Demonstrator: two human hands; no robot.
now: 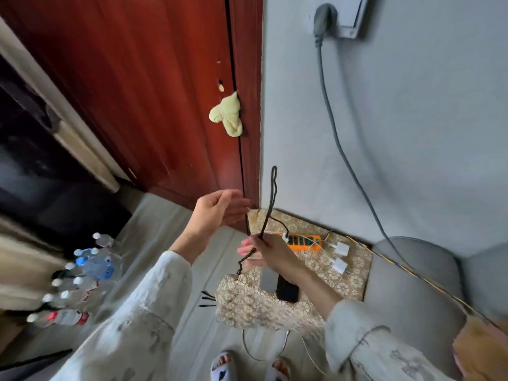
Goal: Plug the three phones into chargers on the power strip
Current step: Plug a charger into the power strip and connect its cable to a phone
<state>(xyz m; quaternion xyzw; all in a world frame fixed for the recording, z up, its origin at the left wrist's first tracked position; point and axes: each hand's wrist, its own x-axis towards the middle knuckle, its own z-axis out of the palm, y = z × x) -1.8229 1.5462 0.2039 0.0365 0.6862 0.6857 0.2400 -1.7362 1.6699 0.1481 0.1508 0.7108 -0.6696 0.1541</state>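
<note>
Dark cable (pixel 270 199) pinched in right hand (pixel 265 253), looped upward toward 12 o'clock, left hand (pixel 217 210) spread and empty at 10 o'clock, orange power strip (pixel 302 241) and phones (pixel 279 284) laid on patterned mat (pixel 346 273)

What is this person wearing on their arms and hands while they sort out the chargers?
Both hands are bare: no gloves, rings or watch show on the left hand or the right hand. Each arm wears a loose, pale grey-white long sleeve with a faint darker printed pattern, the left sleeve and the right sleeve both ending near the wrist.
</note>
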